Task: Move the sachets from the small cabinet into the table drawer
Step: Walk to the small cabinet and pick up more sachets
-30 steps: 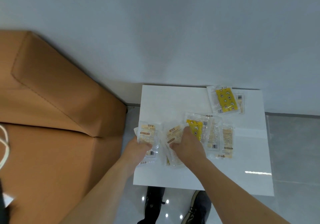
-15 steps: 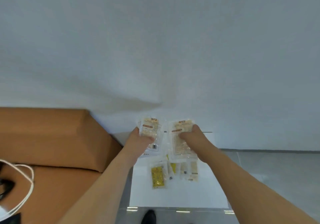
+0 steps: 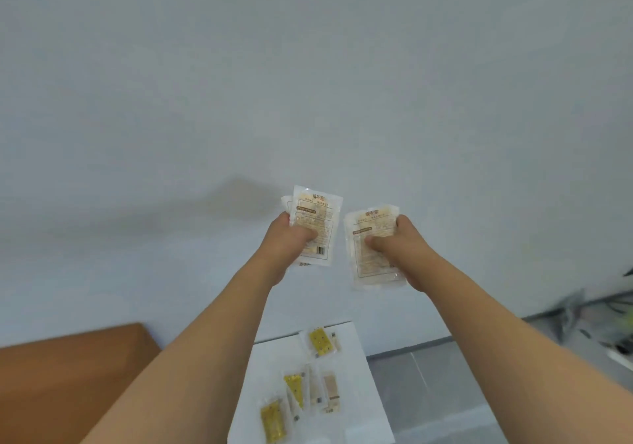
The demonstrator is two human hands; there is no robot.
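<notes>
**Both hands carrying sachets**

Head view: left hand (image 3: 291, 241) clamps a small stack of sachets (image 3: 317, 226); right hand (image 3: 394, 244) grips another stack (image 3: 371, 248), both held up before the wall. More sachets (image 3: 320, 340) lie on the white table (image 3: 356, 409) below. Packets look light, floppy, slick; a mid-packet pinch seems safest.

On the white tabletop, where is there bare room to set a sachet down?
White tabletop: bare strip along its right edge, right of the beige sachet, and at the far-left corner. Crowded centre-left: yellow sachets overlap there.
</notes>
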